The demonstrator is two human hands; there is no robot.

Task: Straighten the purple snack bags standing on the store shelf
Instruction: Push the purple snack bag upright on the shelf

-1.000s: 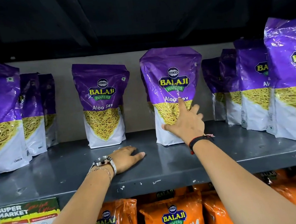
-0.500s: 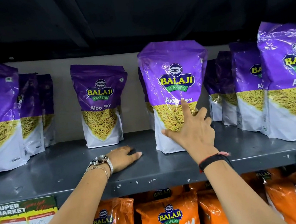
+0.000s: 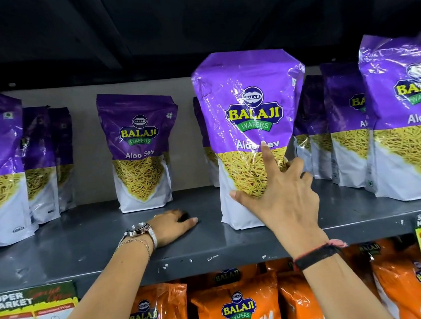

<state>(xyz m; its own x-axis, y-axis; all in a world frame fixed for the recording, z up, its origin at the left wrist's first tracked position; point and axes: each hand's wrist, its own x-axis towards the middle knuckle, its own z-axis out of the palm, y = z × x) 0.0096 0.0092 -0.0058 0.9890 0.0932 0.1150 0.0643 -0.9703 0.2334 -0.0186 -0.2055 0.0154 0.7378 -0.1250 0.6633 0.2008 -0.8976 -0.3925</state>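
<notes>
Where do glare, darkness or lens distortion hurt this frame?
Head view: glare streaks the purple bag under the right hand, though its label stays readable; the area above the shelf is nearly black; wide-angle bending warps the edge bags; the left hand is sharp.

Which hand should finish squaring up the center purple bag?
Right. The right hand already spreads its fingers on the center bag. The left hand lies flat on the shelf, apart from any bag.

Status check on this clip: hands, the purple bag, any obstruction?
Right hand spread flat on the front of the centre purple bag, gripping nothing. Left hand palm-down on the shelf. Bag upright near the edge. Nothing blocking.
</notes>
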